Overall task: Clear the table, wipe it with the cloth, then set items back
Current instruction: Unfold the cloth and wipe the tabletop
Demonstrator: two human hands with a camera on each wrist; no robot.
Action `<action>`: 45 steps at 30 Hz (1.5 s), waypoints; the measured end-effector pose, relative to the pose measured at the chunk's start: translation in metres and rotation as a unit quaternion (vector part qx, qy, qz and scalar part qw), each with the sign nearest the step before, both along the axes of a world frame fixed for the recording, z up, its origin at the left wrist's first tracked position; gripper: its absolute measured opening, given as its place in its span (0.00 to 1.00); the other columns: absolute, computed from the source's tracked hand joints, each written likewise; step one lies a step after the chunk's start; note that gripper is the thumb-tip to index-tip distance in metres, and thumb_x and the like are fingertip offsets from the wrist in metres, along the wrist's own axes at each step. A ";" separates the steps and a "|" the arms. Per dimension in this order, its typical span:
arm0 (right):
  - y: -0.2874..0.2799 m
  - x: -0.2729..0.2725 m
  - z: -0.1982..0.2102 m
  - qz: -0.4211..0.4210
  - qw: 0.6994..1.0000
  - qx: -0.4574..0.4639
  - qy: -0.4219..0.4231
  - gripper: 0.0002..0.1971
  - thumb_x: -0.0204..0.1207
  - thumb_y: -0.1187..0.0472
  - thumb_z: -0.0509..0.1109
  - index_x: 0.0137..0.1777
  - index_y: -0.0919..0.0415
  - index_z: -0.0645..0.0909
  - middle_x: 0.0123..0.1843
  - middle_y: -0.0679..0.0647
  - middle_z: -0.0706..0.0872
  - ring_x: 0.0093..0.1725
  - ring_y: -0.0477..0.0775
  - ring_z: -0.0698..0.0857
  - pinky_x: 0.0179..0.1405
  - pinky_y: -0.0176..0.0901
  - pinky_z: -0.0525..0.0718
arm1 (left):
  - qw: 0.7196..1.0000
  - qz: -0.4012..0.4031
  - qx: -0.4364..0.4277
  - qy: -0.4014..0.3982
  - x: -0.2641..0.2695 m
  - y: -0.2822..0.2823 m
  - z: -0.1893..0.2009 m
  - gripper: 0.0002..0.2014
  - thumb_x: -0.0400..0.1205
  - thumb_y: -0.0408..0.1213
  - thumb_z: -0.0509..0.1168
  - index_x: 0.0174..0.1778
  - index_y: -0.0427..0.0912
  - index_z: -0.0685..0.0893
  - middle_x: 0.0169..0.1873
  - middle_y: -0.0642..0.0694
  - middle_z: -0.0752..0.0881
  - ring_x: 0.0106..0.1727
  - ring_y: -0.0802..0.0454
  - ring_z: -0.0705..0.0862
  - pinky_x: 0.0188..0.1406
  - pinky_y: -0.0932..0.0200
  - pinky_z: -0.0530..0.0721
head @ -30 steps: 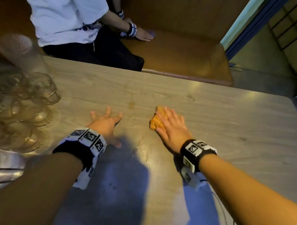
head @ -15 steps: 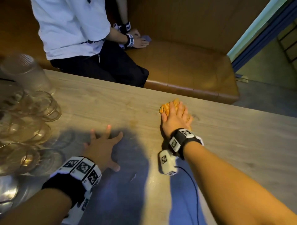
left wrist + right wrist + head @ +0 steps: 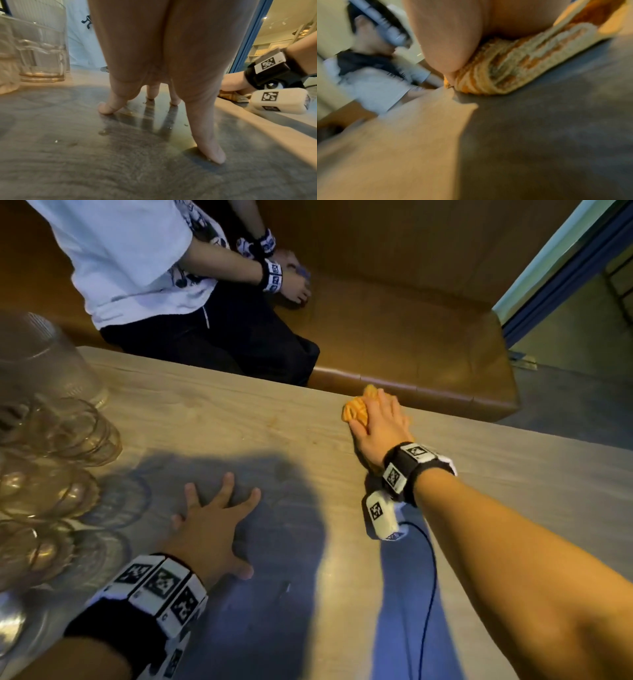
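My right hand (image 3: 378,426) lies flat on a bunched orange cloth (image 3: 356,409) and presses it onto the wooden table (image 3: 212,412) close to the far edge. The right wrist view shows the cloth (image 3: 501,70) folded under my palm, striped orange and cream. My left hand (image 3: 209,529) rests with spread, straight fingers on the tabletop in front of me, in shadow. In the left wrist view its fingertips (image 3: 212,152) touch the table and hold nothing. Small wet spots (image 3: 102,132) glisten near them.
Several clear glass bowls and cups (image 3: 51,460) stand crowded at the table's left side, with a tall glass (image 3: 41,44) behind. A seated person (image 3: 164,278) is on the brown bench (image 3: 411,330) beyond the far edge. A cable (image 3: 430,583) runs from my right wrist.
My right hand has pushed the cloth away from me, from mid-table to near the far edge. The left hand has stayed flat on the table.
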State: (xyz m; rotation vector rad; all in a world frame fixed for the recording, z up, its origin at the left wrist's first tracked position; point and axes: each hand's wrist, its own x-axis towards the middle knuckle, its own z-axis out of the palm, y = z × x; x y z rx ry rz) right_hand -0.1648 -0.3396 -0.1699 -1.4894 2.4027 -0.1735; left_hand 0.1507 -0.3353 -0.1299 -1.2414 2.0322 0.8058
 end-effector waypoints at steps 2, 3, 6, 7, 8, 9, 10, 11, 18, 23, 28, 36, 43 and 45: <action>0.002 0.019 0.008 0.112 0.991 -0.054 -0.053 0.30 0.79 0.48 0.66 0.80 0.48 0.63 0.85 0.54 0.62 0.82 0.61 0.60 0.81 0.63 0.61 | 1.000 0.001 0.000 -0.004 0.000 0.000 0.001 0.59 0.68 0.55 0.79 0.82 0.70 0.40 0.82 0.55 0.27 0.80 0.23 0.30 0.76 0.23 0.53; 0.007 0.024 0.012 0.154 0.981 -0.066 -0.098 0.31 0.75 0.52 0.71 0.77 0.47 0.67 0.80 0.53 0.69 0.77 0.59 0.67 0.77 0.59 0.68 | 1.000 0.001 0.001 -0.008 0.000 0.000 0.002 0.59 0.68 0.55 0.79 0.82 0.69 0.39 0.82 0.55 0.27 0.80 0.23 0.30 0.76 0.23 0.53; 0.020 0.018 0.028 0.130 0.961 -0.079 -0.231 0.40 0.66 0.66 0.78 0.75 0.42 0.65 0.68 0.50 0.78 0.63 0.51 0.79 0.62 0.48 0.80 | 1.000 -0.003 -0.001 -0.010 -0.002 0.000 0.004 0.59 0.68 0.56 0.78 0.82 0.69 0.39 0.82 0.55 0.27 0.80 0.24 0.30 0.76 0.23 0.53; 0.017 0.006 0.034 0.060 0.958 -0.120 -0.253 0.42 0.66 0.67 0.77 0.76 0.41 0.64 0.66 0.48 0.79 0.60 0.48 0.81 0.58 0.41 0.81 | 1.000 -0.001 -0.002 -0.008 -0.002 0.000 0.002 0.59 0.68 0.56 0.79 0.82 0.70 0.39 0.82 0.55 0.26 0.80 0.24 0.30 0.76 0.23 0.54; 0.013 -0.009 0.036 -0.021 0.953 -0.161 -0.257 0.41 0.67 0.68 0.77 0.77 0.43 0.65 0.65 0.48 0.80 0.58 0.46 0.81 0.54 0.32 0.79 | 1.000 0.003 -0.001 -0.008 -0.002 -0.001 0.000 0.59 0.67 0.56 0.79 0.82 0.70 0.40 0.82 0.55 0.26 0.80 0.24 0.30 0.76 0.23 0.54; 0.009 -0.022 0.038 -0.083 0.950 -0.178 -0.242 0.39 0.68 0.68 0.77 0.78 0.48 0.68 0.64 0.48 0.81 0.59 0.46 0.81 0.53 0.27 0.77 | 1.000 0.005 0.000 -0.009 -0.001 -0.001 -0.002 0.59 0.67 0.56 0.79 0.82 0.71 0.40 0.82 0.56 0.26 0.80 0.24 0.30 0.76 0.23 0.53; 0.006 -0.030 0.038 -0.104 0.955 -0.161 -0.228 0.37 0.68 0.68 0.77 0.78 0.53 0.71 0.65 0.50 0.82 0.63 0.48 0.81 0.55 0.26 0.74 | 1.000 0.007 0.001 -0.008 0.000 -0.002 -0.003 0.60 0.66 0.56 0.80 0.82 0.71 0.40 0.82 0.56 0.27 0.80 0.24 0.30 0.76 0.22 0.53; 0.005 -0.031 0.036 -0.091 0.960 -0.126 -0.232 0.37 0.67 0.69 0.78 0.78 0.56 0.73 0.68 0.51 0.82 0.70 0.50 0.79 0.58 0.24 0.70 | 1.000 0.009 0.002 -0.005 0.001 -0.001 -0.004 0.60 0.66 0.55 0.80 0.81 0.71 0.40 0.82 0.57 0.27 0.80 0.24 0.30 0.76 0.22 0.52; 0.057 0.043 0.024 0.074 0.926 -0.038 -0.369 0.30 0.63 0.75 0.78 0.66 0.55 0.85 0.67 0.39 0.80 0.74 0.37 0.72 0.60 0.08 0.59 | 1.000 -0.010 -0.012 0.020 0.004 -0.004 -0.003 0.61 0.62 0.58 0.81 0.83 0.69 0.45 0.84 0.51 0.32 0.80 0.23 0.33 0.76 0.20 0.49; 0.148 0.097 0.016 0.174 0.909 -0.029 -0.379 0.29 0.59 0.73 0.79 0.63 0.58 0.86 0.67 0.46 0.84 0.75 0.37 0.72 0.72 0.20 0.57 | 0.998 -0.055 -0.037 -0.013 -0.002 -0.006 -0.001 0.62 0.64 0.60 0.80 0.84 0.64 0.43 0.85 0.44 0.34 0.80 0.20 0.38 0.77 0.23 0.53; 0.245 0.154 0.024 0.233 0.897 0.008 -0.376 0.27 0.60 0.67 0.79 0.62 0.54 0.87 0.67 0.47 0.86 0.75 0.40 0.74 0.78 0.42 0.68 | 0.995 -0.038 -0.075 0.058 0.010 0.019 0.011 0.55 0.68 0.56 0.79 0.85 0.61 0.50 0.86 0.41 0.41 0.82 0.23 0.44 0.79 0.26 0.55; 0.224 0.102 0.068 -0.060 0.945 -0.098 -0.306 0.31 0.71 0.59 0.75 0.75 0.42 0.75 0.63 0.42 0.83 0.61 0.36 0.82 0.68 0.36 0.77 | 0.997 -0.071 0.010 0.023 0.077 0.130 0.015 0.60 0.67 0.54 0.80 0.81 0.72 0.38 0.81 0.51 0.25 0.82 0.26 0.34 0.78 0.24 0.57; 0.240 0.120 0.030 0.049 0.946 -0.012 -0.320 0.31 0.67 0.67 0.75 0.71 0.49 0.80 0.79 0.44 0.73 0.83 0.44 0.57 0.81 0.45 0.41 | 0.993 -0.115 -0.002 0.000 0.082 0.138 0.009 0.65 0.63 0.49 0.84 0.80 0.75 0.38 0.80 0.49 0.23 0.79 0.22 0.30 0.75 0.20 0.57; 0.264 0.137 0.027 0.074 0.940 -0.015 -0.333 0.30 0.66 0.69 0.76 0.69 0.49 0.81 0.77 0.41 0.74 0.82 0.40 0.58 0.83 0.49 0.39 | 0.993 -0.122 -0.012 -0.004 0.080 0.138 0.008 0.67 0.61 0.48 0.85 0.79 0.75 0.38 0.81 0.49 0.24 0.79 0.21 0.30 0.73 0.19 0.56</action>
